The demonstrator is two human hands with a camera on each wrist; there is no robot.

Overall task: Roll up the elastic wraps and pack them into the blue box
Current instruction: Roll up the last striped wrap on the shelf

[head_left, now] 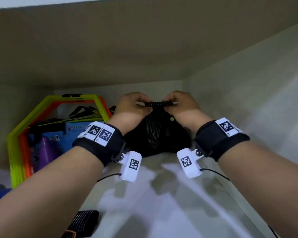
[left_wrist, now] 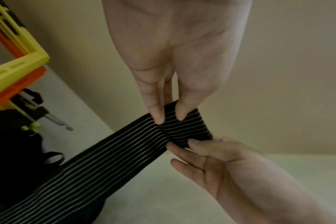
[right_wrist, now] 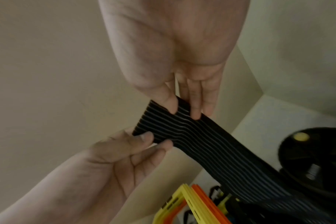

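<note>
On the left of the shelf, yellow and orange hexagonal frames (head_left: 24,127) stand around a blue box (head_left: 72,136), and a second striped wrap (head_left: 83,222) lies near my left forearm. My left hand (head_left: 129,107) pinches one corner of the black striped elastic wrap (head_left: 158,104) between thumb and fingertips (left_wrist: 159,116), raised near the back wall. My right hand (head_left: 181,105) pinches the other corner, the band trailing down over a black disc (right_wrist: 314,153) with a yellow dot
</note>
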